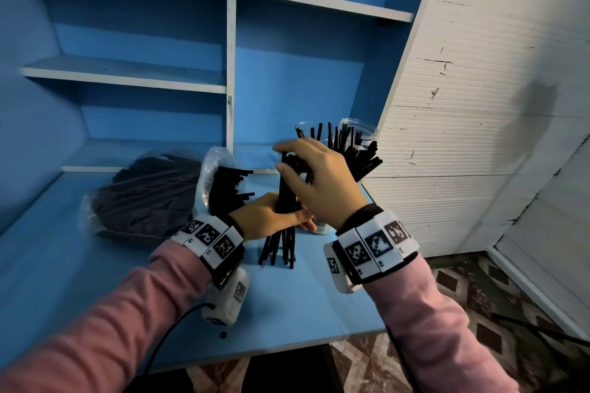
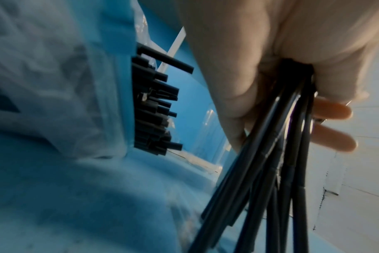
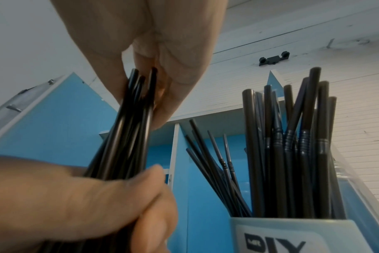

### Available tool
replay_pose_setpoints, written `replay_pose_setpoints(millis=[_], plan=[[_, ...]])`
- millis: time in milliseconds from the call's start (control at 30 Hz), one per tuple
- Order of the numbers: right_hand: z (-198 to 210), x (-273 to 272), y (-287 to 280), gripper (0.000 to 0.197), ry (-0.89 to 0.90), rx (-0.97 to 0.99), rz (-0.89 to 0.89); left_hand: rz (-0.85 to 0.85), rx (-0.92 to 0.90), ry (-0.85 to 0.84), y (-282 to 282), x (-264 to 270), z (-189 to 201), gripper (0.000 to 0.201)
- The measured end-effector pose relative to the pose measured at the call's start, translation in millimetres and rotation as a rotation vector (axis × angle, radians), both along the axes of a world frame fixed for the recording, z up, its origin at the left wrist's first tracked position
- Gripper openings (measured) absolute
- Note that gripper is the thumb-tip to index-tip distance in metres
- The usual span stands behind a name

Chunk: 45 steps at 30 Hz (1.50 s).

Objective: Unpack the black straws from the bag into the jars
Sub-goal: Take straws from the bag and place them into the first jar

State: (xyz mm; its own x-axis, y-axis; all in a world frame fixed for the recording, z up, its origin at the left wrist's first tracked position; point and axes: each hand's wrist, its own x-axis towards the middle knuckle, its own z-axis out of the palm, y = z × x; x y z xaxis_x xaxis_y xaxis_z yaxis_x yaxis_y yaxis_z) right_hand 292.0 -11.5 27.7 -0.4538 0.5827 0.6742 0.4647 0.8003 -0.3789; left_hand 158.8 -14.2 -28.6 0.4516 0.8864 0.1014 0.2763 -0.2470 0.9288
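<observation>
Now | left hand (image 1: 268,217) grips bundle of black straws (image 1: 284,226) mid-length, upright, lower ends on blue table (image 1: 95,281) | right hand (image 1: 319,179) pinches the tops | jars (image 1: 354,137) just behind, nearer right hand | bag (image 1: 153,191) left, part full

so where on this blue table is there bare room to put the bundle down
Bare blue table lies along the near edge, below the straw bundle and between both wrists. It is crowded behind: the bag at left, the jars at right behind the right hand.
</observation>
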Motion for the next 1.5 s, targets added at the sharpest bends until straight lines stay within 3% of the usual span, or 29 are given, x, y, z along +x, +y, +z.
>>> replay_pose_setpoints(millis=[133, 300, 433, 600, 700, 867, 933, 1033, 1167, 1300, 1433, 1500], plan=[[-2, 0, 0, 0.023, -0.025, -0.018, 0.014, -0.024, -0.026, 0.049, -2, 0, -1, 0.025], [-1, -2, -2, 0.021, 0.079, 0.016, 0.002, 0.022, 0.001, -0.05, 0, 2, 2, 0.024], [-7, -3, -3, 0.022, 0.018, -0.056, 0.007, 0.013, -0.01, 0.114, 3, 1, -5, 0.024], [-6, 0, -4, 0.023, 0.013, -0.071, -0.002, 0.014, -0.033, 0.302, 11, -4, -20, 0.04], [0, 5, -8, 0.027, 0.101, -0.076, -0.019, 0.034, -0.059, 0.189, 8, 1, -18, 0.053], [17, 20, -20, 0.058, 0.381, -0.238, -0.069, 0.139, -0.014, -0.116, -4, 11, -3, 0.046], [21, 25, -23, 0.061, 0.329, -0.274, -0.109, 0.125, 0.022, -0.139, -2, 13, 0, 0.048], [24, 28, -26, 0.048, 0.115, -0.343, -0.128, 0.098, 0.062, -0.056, 1, 22, 4, 0.041], [23, 28, -19, 0.036, 0.011, -0.332, -0.134, 0.032, 0.076, -0.006, -1, 38, 3, 0.034], [26, 31, -9, 0.038, -0.014, -0.281, -0.124, 0.027, 0.027, -0.091, -1, 47, 3, 0.035], [38, 42, 1, 0.036, 0.033, -0.22, -0.164, 0.191, 0.177, -0.138, 3, 46, 1, 0.027], [46, 53, 10, 0.039, 0.111, -0.208, -0.224, 0.288, 0.204, -0.102, 12, 41, -9, 0.04]])
